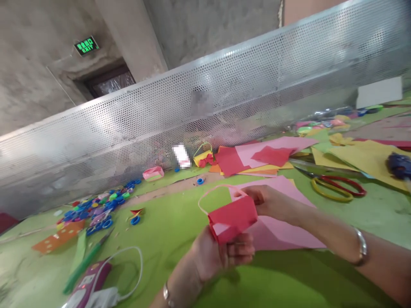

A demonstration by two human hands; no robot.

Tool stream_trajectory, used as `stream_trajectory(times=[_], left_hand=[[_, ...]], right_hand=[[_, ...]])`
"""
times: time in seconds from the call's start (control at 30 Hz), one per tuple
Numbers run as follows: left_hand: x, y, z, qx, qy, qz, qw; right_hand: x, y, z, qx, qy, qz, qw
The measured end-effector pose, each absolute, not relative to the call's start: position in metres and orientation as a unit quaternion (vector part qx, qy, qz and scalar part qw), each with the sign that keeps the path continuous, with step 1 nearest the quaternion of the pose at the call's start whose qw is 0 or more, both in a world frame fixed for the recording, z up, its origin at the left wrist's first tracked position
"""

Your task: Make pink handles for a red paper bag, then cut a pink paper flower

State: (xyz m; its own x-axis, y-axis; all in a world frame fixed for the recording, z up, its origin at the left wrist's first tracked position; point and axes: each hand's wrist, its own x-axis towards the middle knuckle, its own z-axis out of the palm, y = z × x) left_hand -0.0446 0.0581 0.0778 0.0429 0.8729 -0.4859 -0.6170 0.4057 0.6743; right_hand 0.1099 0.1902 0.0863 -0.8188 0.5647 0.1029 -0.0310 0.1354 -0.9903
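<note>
Head view: a small, box-shaped red paper bag (236, 219) with a thin, pale pink looped handle (220, 185) is held in the air above a bright green tabletop (170, 218). Its right end, near the foot of the handle, is pinched by the bent fingers of the right hand (263, 199). From below, it is supported by the upturned left hand (224, 253), whose fingers are loosely curled under the lower edge; whether it is also gripped by the thumb cannot be told, since that is hidden. A pale pink patch is seen at the lower left of the bag's front.

Behind and below the right forearm, a large pink paper sheet (290, 237) is partly covered. Farther right, metal scissors with one red and one yellow handle (334, 196) are laid down with the blades toward the left. Near the perforated silver metal panel (154, 102), a small yellow bag with a red bow (206, 160) is placed beside overlapping red paper pieces (227, 161). To the left, a cluster of small blue and mixed-colour round pieces (112, 203) is heaped, and a green-handled pointed tool (84, 264) is set close to a purple-and-white device (93, 278).
</note>
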Motion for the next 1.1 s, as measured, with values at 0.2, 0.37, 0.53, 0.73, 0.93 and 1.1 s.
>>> stream_trajectory(times=[0.2,0.37,0.53,0.73,0.93,1.1], left_hand=[[-0.076,0.071,0.092,0.072,0.555,0.696,0.450],[-0.116,0.074,0.114,0.085,0.506,0.798,0.316],[-0.123,0.078,0.117,0.091,0.497,0.799,0.326],[-0.120,0.076,0.105,0.150,0.503,0.762,0.379],[-0.117,0.071,0.102,0.210,0.507,0.720,0.424],[-0.112,0.068,0.108,0.246,0.519,0.682,0.453]], right_hand=[[0.121,0.216,0.067,-0.272,-0.666,0.640,0.270],[0.121,0.217,0.065,-0.291,-0.636,0.660,0.275],[0.121,0.215,0.064,-0.299,-0.604,0.687,0.272],[0.119,0.212,0.065,-0.303,-0.569,0.715,0.269],[0.116,0.208,0.067,-0.318,-0.554,0.722,0.266],[0.115,0.206,0.066,-0.324,-0.565,0.714,0.256]])
